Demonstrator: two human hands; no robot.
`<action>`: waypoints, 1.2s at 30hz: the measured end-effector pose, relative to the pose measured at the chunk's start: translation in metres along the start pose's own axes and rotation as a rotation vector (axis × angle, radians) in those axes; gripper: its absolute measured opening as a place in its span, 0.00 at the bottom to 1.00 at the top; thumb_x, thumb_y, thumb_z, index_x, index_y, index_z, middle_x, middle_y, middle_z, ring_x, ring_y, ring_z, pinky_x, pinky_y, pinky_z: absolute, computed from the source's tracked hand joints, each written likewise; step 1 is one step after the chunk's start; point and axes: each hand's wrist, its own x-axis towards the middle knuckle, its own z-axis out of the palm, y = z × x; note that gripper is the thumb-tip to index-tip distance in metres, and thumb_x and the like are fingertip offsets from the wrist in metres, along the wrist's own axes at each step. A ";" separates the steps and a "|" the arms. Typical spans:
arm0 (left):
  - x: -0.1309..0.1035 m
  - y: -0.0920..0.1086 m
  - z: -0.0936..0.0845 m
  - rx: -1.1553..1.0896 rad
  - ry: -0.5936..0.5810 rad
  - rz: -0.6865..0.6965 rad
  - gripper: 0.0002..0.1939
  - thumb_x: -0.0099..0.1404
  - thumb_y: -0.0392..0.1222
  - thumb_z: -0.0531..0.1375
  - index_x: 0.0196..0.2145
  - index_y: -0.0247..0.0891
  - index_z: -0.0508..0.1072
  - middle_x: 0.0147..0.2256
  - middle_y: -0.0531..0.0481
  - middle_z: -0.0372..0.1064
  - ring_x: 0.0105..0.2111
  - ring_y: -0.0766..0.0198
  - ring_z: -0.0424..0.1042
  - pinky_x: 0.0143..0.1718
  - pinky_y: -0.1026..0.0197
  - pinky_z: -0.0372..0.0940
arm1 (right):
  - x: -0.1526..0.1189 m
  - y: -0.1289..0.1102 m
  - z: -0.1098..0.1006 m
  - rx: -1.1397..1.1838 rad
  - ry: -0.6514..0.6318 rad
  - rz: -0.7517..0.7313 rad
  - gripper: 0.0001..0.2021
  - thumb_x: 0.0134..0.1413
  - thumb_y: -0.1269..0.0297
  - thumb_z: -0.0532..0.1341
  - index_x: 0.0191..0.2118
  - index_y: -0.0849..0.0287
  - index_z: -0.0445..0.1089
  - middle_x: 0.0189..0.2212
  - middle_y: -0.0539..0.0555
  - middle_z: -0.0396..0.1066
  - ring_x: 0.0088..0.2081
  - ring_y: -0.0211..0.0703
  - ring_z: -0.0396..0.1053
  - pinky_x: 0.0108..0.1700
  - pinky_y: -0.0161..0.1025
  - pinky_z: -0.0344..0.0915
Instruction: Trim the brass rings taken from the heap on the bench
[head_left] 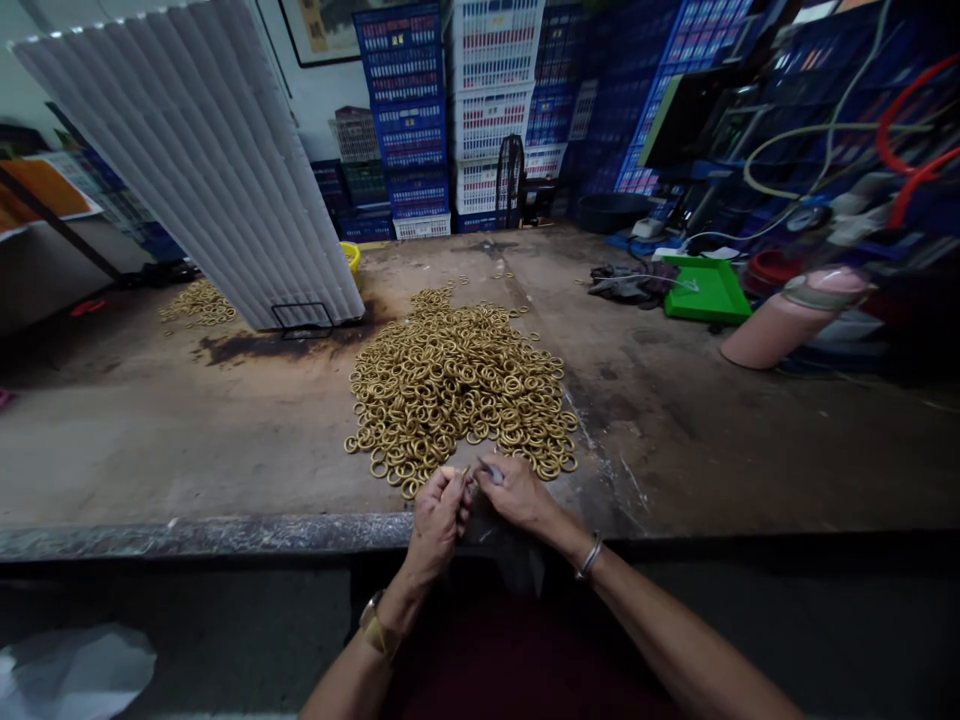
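Observation:
A wide heap of brass-coloured rings (457, 380) lies on the worktable just beyond my hands. My left hand (439, 515) is closed near the table's front edge, its thumb and fingers pinching one small ring (466, 473) seen nearly edge-on. Close beside it, my right hand (517, 492) is closed around a small greyish thing (493, 474) whose kind I cannot make out. The fingertips of both hands almost meet. A watch sits on my left wrist and a metal bangle on my right.
A corrugated pale panel (202, 170) leans in a wire stand at the left, with a smaller ring pile (199, 303) behind it. Rightward are a green tray (705, 288), a dark crumpled cloth (628, 283) and a pink cylinder (795, 318). Stacked crates (401, 110) stand behind the worktable (247, 450).

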 end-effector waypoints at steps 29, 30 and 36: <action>-0.006 0.004 -0.015 -0.486 -0.122 -0.159 0.12 0.55 0.45 0.59 0.34 0.36 0.65 0.25 0.51 0.66 0.21 0.69 0.64 0.15 0.70 0.52 | 0.044 0.002 0.009 -0.730 -0.054 0.198 0.09 0.55 0.70 0.47 0.40 0.60 0.62 0.29 0.59 0.71 0.33 0.46 0.69 0.31 0.36 0.54; -0.005 0.003 -0.016 -0.505 -0.130 -0.180 0.12 0.54 0.45 0.59 0.33 0.35 0.66 0.25 0.51 0.65 0.21 0.70 0.64 0.15 0.70 0.52 | 0.045 0.003 0.010 -0.722 -0.042 0.191 0.09 0.54 0.71 0.47 0.39 0.60 0.62 0.30 0.58 0.71 0.32 0.46 0.69 0.31 0.36 0.54; -0.001 0.000 -0.016 -0.497 -0.098 -0.177 0.11 0.51 0.44 0.63 0.25 0.33 0.66 0.26 0.51 0.65 0.25 0.68 0.66 0.17 0.71 0.54 | 0.039 0.008 0.002 -0.419 0.062 0.038 0.06 0.49 0.71 0.51 0.31 0.60 0.64 0.31 0.54 0.69 0.32 0.40 0.65 0.32 0.33 0.53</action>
